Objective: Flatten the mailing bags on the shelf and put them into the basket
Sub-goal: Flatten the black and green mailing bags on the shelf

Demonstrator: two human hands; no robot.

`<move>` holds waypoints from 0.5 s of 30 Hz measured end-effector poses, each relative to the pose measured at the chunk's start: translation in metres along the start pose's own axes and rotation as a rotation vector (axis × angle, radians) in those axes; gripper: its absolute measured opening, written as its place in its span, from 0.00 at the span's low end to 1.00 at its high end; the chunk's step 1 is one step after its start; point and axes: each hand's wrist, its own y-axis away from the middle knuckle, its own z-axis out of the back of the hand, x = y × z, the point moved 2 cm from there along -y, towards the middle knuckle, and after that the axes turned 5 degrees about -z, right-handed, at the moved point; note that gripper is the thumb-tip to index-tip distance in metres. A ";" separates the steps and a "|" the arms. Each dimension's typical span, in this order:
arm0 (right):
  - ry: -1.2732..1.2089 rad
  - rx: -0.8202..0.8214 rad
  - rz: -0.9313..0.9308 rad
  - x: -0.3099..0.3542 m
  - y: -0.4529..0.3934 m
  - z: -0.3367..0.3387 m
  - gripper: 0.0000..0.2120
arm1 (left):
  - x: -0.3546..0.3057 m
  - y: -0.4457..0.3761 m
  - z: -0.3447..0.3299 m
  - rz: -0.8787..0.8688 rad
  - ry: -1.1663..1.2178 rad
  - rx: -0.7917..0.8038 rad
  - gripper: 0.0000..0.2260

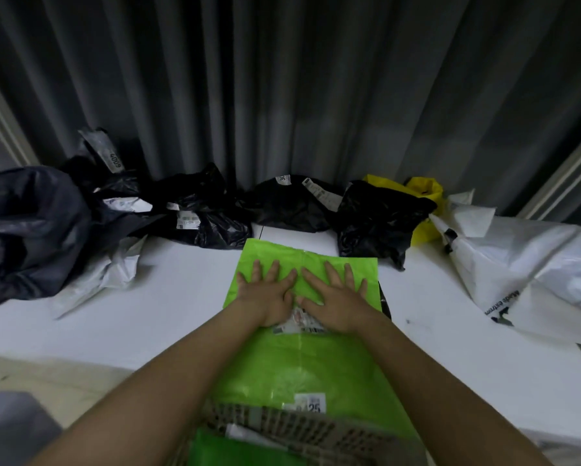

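**Both palms flat on the green bag**

The left hand and right hand lie side by side, fingers straight and spread, pressing down on the green mailing bag. Neither hand grips anything; they only bear on the plastic. Between the wrists a printed label shows.

The bag lies on the white shelf, its far edge out past the fingertips and its near end hanging over the shelf edge toward the basket, which sits just below, with something green already inside.

Further out, crumpled bags wait along the far side: black bags, a yellow bag behind them, a large dark bag at far left and a white bag at right.

The likely trouble: the slick plastic may slide on the smooth shelf under a forward push, bunching at the far edge instead of smoothing. With the near end overhanging, the bag could also slip off into the basket creased.
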 end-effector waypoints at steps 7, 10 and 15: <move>-0.006 0.097 -0.061 0.009 0.067 -0.046 0.30 | -0.010 0.069 -0.048 -0.045 0.089 -0.024 0.23; 0.069 0.034 -0.081 0.008 0.076 -0.070 0.34 | -0.004 0.073 -0.070 -0.018 0.047 -0.087 0.25; -0.012 -0.125 -0.074 0.002 0.076 -0.098 0.32 | 0.000 0.067 -0.095 -0.034 -0.013 -0.194 0.35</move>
